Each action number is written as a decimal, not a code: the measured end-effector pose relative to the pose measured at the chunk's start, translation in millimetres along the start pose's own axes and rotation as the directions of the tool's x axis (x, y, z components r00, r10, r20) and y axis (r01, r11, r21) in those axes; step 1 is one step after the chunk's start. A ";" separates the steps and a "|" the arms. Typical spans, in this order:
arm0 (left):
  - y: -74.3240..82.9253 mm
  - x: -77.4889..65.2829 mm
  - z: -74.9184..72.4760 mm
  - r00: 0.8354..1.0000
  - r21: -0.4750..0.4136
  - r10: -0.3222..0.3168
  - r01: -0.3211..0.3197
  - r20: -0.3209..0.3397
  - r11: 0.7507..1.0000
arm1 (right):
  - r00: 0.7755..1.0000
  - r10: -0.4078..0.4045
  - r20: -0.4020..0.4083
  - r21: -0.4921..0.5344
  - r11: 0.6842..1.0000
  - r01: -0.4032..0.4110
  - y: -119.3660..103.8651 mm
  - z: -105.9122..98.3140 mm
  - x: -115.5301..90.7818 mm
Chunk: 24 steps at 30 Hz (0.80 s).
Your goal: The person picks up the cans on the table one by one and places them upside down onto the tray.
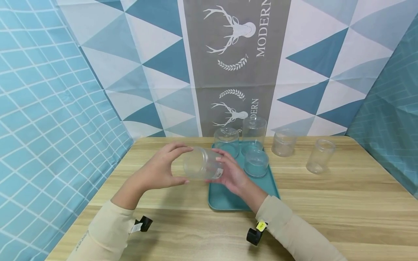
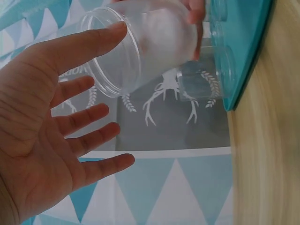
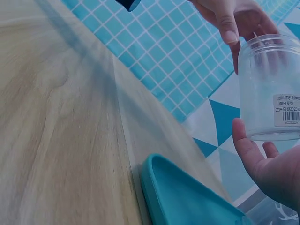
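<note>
A clear threaded-neck jar is held on its side above the tray, mouth towards the left. My right hand grips it round the base, near a white barcode label. At the mouth end is my left hand, its fingers spread apart and the thumb opposite. In the left wrist view, the left thumb overlaps the jar's neck; contact cannot be told. Below and behind lies a teal tray, which bears several clear containers, among them a tall jar and a low jar.
Right of the tray, a short clear container and a taller clear one stand on the wooden table. Patterned cloth hangs behind the table, and a blue grid cloth is at the left.
</note>
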State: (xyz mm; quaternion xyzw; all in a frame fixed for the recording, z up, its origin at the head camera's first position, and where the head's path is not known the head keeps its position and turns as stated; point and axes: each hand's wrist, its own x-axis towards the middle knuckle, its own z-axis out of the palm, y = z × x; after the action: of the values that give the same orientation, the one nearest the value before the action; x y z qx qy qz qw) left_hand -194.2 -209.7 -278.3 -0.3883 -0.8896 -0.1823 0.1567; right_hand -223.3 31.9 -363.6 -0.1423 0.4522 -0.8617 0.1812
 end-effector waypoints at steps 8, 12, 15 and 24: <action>-4.9 -2.2 9.7 0.996 0.014 -0.086 0.085 0.040 0.996 | 0.998 -0.051 -0.021 -0.079 0.996 0.049 -10.0 -2.5 -5.7; -5.7 -3.1 16.4 0.992 0.021 -0.117 0.116 0.047 0.993 | 0.997 -0.067 -0.035 -0.130 0.990 0.062 -16.5 -2.3 -8.6; -6.3 -4.1 23.5 0.987 0.031 -0.153 0.152 0.049 0.988 | 0.995 -0.087 -0.044 -0.178 0.981 0.078 -22.1 -2.4 -11.2; -5.5 -7.3 46.7 0.956 0.017 -0.288 0.287 0.048 0.958 | 0.986 -0.126 -0.106 -0.462 0.885 0.063 -44.1 -5.1 -15.3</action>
State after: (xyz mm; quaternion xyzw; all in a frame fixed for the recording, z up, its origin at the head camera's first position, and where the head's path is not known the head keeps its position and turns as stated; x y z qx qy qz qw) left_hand -200.1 -197.0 -323.8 -0.2584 -0.9412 -0.1889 0.1083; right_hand -219.8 65.5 -331.0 -0.1449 0.6456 -0.7465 0.0699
